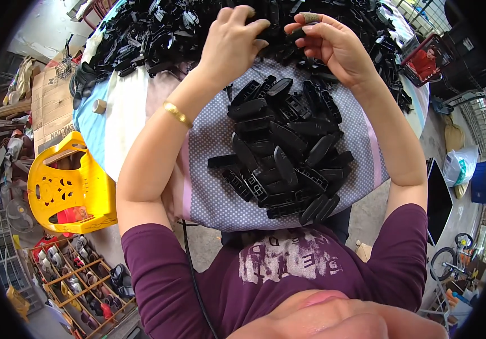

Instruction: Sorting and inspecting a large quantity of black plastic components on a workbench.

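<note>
My left hand (233, 44) reaches over the large heap of black plastic parts (158, 39) at the far side of the table. Its fingers are curved and apart, with nothing visibly held, and a gold bangle (177, 114) circles the wrist. To its right, my right hand (336, 48) pinches a small dark plastic piece (298, 34) between thumb and fingers. A tan wrap (310, 18) covers one fingertip of that hand. Nearer me, a smaller pile of long, rounded black plastic pieces (285, 164) lies on a dotted grey cloth (209, 186); some show ribbed undersides.
A tape roll (99, 106) sits on the table's left side. Beside the table at left stands a yellow plastic chair (73, 186), with a wooden rack of shoes (85, 282) below it. Cardboard (53, 107) leans behind. A red crate (424, 59) is at right.
</note>
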Motion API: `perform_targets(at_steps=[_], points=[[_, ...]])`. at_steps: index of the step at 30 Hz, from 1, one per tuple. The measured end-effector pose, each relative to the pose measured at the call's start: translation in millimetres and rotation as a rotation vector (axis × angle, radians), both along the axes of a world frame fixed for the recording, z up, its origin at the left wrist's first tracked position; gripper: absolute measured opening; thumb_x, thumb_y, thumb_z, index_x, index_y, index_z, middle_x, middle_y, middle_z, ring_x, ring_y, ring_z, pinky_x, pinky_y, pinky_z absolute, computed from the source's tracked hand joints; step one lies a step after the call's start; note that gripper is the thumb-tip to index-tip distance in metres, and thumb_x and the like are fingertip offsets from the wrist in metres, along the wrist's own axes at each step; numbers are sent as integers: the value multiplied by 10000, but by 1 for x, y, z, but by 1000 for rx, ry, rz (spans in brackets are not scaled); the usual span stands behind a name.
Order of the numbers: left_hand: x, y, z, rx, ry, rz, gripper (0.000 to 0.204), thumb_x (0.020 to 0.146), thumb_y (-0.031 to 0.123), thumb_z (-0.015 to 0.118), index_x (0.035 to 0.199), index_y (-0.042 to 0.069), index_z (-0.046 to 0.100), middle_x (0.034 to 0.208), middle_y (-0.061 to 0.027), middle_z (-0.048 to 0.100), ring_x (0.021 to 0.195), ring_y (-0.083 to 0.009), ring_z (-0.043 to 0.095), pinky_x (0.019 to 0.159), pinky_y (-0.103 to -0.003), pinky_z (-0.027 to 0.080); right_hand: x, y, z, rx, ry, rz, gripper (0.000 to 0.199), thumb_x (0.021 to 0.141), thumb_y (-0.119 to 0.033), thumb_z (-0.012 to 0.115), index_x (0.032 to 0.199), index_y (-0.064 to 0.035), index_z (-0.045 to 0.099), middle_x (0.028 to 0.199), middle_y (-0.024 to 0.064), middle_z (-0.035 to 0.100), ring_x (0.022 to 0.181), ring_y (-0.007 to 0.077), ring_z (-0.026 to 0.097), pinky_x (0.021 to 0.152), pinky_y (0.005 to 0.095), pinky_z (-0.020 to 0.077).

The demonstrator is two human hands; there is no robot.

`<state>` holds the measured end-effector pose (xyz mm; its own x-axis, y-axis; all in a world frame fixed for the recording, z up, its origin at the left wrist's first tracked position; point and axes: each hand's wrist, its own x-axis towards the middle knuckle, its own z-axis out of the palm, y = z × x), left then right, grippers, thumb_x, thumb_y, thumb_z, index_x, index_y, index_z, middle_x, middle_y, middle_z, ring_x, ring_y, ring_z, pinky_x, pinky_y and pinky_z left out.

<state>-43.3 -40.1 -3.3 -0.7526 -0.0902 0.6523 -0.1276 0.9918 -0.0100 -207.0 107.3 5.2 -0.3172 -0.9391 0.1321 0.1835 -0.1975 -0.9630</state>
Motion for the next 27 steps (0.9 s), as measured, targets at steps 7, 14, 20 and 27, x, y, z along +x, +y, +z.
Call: perform_targets(at_steps=[7, 14, 20, 27], points=[[-24, -3, -7, -338, -109, 175, 248, 703, 129, 654, 942, 103, 592, 868, -11, 589, 891, -193, 536, 736, -325, 429, 8, -2, -4, -33, 130, -52, 222, 875, -58, 541, 1079, 19, 577, 1046, 139, 623, 898, 186, 634, 797, 282, 528], [-16, -6, -11, -349, 55, 16, 189, 729, 91, 593, 914, 112, 564, 765, -7, 582, 813, -181, 555, 718, -307, 414, 17, -3, -8, -67, 248, -92, 265, 863, -83, 589, 1110, 8, 571, 1048, 102, 624, 890, 174, 633, 792, 281, 526], [9, 17, 12, 701, 99, -149, 361, 853, -5, 544, 1210, 31, 508, 946, -52, 596, 897, -118, 587, 770, -245, 479, 33, -6, -6, -348, 234, -153, 282, 805, 54, 538, 1087, 63, 539, 963, 126, 630, 908, 141, 602, 762, 251, 489], [34, 39, 15, 1047, 111, -302, 543, 741, -32, 670, 1242, 7, 463, 969, -56, 581, 892, -107, 570, 813, -228, 470, 49, 0, -10, -381, 698, -216, 290, 800, -22, 644, 1089, -21, 621, 988, 78, 657, 886, 130, 629, 777, 237, 508]])
